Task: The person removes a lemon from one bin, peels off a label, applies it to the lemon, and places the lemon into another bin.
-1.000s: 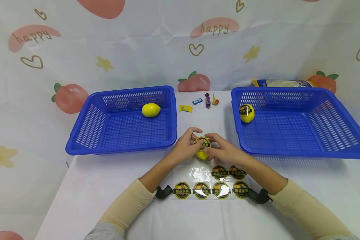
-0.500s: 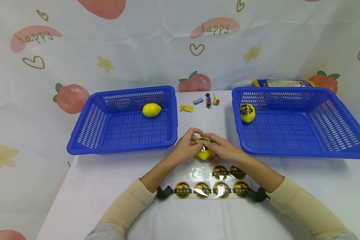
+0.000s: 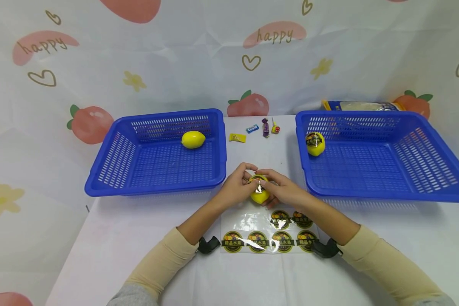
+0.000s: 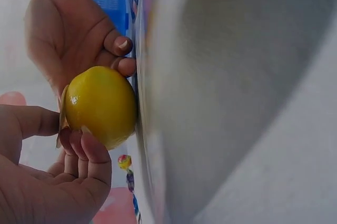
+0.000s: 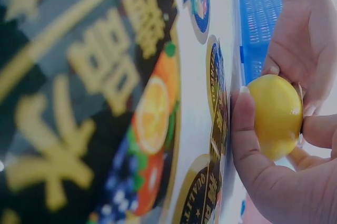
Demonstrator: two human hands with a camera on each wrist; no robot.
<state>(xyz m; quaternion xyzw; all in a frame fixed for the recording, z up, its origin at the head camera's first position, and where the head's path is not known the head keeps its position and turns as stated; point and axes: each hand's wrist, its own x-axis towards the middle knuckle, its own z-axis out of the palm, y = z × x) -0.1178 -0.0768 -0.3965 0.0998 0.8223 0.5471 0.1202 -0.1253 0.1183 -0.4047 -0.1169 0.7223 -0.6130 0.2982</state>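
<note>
A yellow lemon (image 3: 259, 198) sits between both hands, low over the table's middle. A round black-and-gold fruit sticker (image 3: 258, 178) lies on its upper side. My left hand (image 3: 235, 188) holds the lemon from the left, its thumb on the sticker. From the other side my right hand (image 3: 288, 192) grips it, with the thumb pressing the sticker too. In the left wrist view, the sticker's edge (image 4: 62, 105) stands a little off the lemon's side, and the left fingers (image 4: 95, 155) curl against the peel. A clear sheet (image 3: 245, 222) with several stickers lies just in front.
The left blue basket (image 3: 168, 187) holds one plain lemon (image 3: 193, 140). In the right blue basket (image 3: 386, 194) is a lemon (image 3: 315, 146) bearing a sticker. Several candies, one a purple-wrapped piece (image 3: 265, 128), lie between the baskets. A bag (image 3: 363, 106) shows behind the right one.
The right thumb has moved up onto the sticker beside the left thumb, and the right fingers have shifted round the lemon. Since half a second ago, the hands have barely moved.
</note>
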